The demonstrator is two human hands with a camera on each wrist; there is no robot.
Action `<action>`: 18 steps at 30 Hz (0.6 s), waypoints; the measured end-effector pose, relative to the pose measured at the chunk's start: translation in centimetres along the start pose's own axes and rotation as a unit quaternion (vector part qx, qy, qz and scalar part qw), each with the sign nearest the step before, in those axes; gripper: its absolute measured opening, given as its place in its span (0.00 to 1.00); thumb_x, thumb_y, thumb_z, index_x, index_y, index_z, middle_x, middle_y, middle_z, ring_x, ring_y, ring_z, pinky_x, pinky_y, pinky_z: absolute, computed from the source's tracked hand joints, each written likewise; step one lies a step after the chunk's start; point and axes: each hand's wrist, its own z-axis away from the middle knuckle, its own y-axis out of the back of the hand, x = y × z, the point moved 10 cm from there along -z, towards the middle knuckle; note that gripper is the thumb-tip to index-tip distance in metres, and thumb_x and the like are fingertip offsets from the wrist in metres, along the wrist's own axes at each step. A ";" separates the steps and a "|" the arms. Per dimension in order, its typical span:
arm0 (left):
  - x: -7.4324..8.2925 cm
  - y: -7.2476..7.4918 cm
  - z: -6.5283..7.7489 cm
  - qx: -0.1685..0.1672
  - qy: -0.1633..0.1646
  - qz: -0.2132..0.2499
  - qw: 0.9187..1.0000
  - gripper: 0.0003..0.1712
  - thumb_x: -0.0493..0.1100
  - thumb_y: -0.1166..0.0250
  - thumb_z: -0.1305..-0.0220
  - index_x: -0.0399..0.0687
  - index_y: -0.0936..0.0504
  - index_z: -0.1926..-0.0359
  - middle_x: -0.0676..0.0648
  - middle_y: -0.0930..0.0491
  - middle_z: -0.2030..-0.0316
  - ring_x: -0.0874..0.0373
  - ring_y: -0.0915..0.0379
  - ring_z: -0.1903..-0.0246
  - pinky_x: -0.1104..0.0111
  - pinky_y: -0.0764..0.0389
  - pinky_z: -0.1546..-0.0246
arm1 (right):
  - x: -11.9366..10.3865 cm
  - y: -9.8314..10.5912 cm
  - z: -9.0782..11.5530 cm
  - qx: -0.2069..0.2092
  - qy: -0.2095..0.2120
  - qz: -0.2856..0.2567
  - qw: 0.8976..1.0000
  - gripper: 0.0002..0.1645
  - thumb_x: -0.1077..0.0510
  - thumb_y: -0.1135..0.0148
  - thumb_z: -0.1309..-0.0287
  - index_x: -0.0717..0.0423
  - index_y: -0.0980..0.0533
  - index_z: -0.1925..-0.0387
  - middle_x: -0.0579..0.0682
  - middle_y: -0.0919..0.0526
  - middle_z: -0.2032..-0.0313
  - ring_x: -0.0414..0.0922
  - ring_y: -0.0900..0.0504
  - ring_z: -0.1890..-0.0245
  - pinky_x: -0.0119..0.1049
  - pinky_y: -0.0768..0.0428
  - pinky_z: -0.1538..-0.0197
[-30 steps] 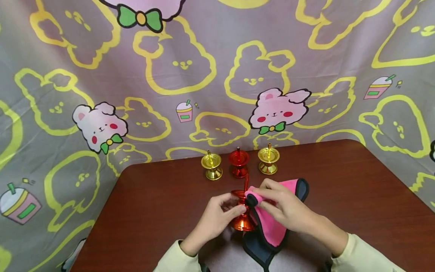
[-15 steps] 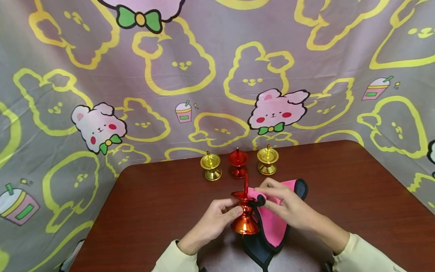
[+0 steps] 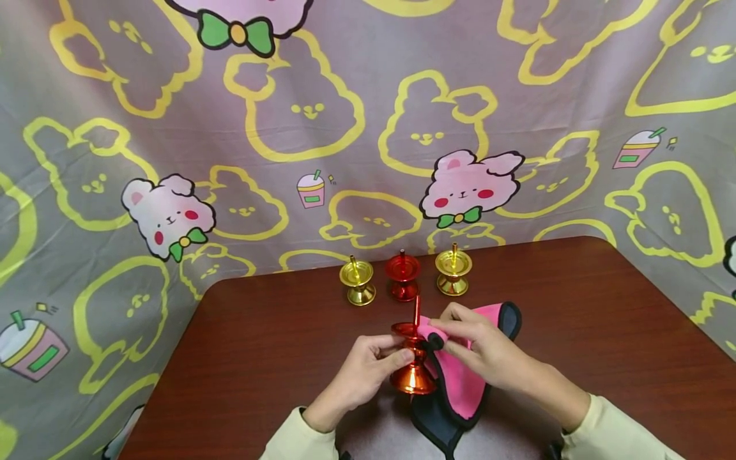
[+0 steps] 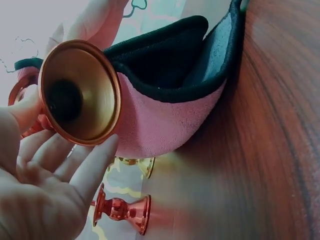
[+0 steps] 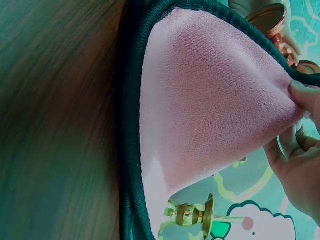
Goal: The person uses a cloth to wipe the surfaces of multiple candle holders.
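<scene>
My left hand (image 3: 368, 370) grips a shiny red candle holder (image 3: 413, 377) by its narrow waist, thumb in front. It stands upright above the table, its spike pointing up; the left wrist view looks into its hollow, copper-coloured base (image 4: 92, 102). With thumb and fingers, my right hand (image 3: 489, 348) pinches a corner of a pink cloth (image 3: 462, 390) edged in black, right at the holder's upper dish. The cloth's dark underside (image 3: 431, 418) shows below, and its fleecy pink face (image 5: 215, 95) fills much of the right wrist view.
Along the back of the brown table (image 3: 259, 345) stand a gold candle holder (image 3: 358, 281), a red one (image 3: 404, 276) and another gold one (image 3: 453, 273). A cartoon-printed curtain (image 3: 368, 115) hangs behind the table.
The pinched cloth corner shifted right along the holder's dish, then slightly back left. The left fingers shifted lower on the red holder, which moved slightly. The back holders stayed put.
</scene>
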 end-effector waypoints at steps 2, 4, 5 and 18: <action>-0.1 0.1 -0.1 0.006 0.002 -0.005 1.000 0.17 0.37 0.36 0.30 0.32 0.17 0.45 0.37 0.15 0.53 0.60 0.17 0.59 0.66 0.17 0.55 | 0.0 -0.1 -0.1 -0.001 -0.001 0.013 1.000 0.27 0.71 0.29 0.46 0.55 0.18 0.44 0.39 0.27 0.63 0.36 0.28 0.66 0.28 0.26 0.71; -0.2 0.2 -0.2 0.015 0.006 -0.013 1.000 0.16 0.37 0.35 0.30 0.34 0.17 0.45 0.38 0.15 0.53 0.60 0.17 0.58 0.67 0.18 0.54 | -0.1 -0.2 -0.1 -0.001 0.002 0.025 1.000 0.27 0.71 0.28 0.47 0.55 0.18 0.44 0.38 0.27 0.64 0.35 0.28 0.67 0.27 0.26 0.71; -0.2 0.2 -0.2 0.020 0.008 -0.020 1.000 0.16 0.37 0.35 0.31 0.35 0.16 0.46 0.39 0.15 0.53 0.61 0.17 0.58 0.67 0.18 0.54 | -0.2 -0.2 -0.2 -0.001 0.005 0.032 0.999 0.27 0.71 0.28 0.47 0.55 0.18 0.44 0.38 0.27 0.64 0.35 0.28 0.68 0.27 0.27 0.71; 2.0 1.1 0.3 0.143 -0.051 -0.290 0.945 0.12 0.51 0.24 0.44 0.54 0.08 0.61 0.57 0.12 0.70 0.69 0.23 0.73 0.75 0.24 0.72 | -1.3 -1.0 -0.8 -0.010 0.017 0.164 0.986 0.17 0.65 0.24 0.49 0.50 0.16 0.57 0.37 0.34 0.69 0.33 0.34 0.70 0.25 0.31 0.71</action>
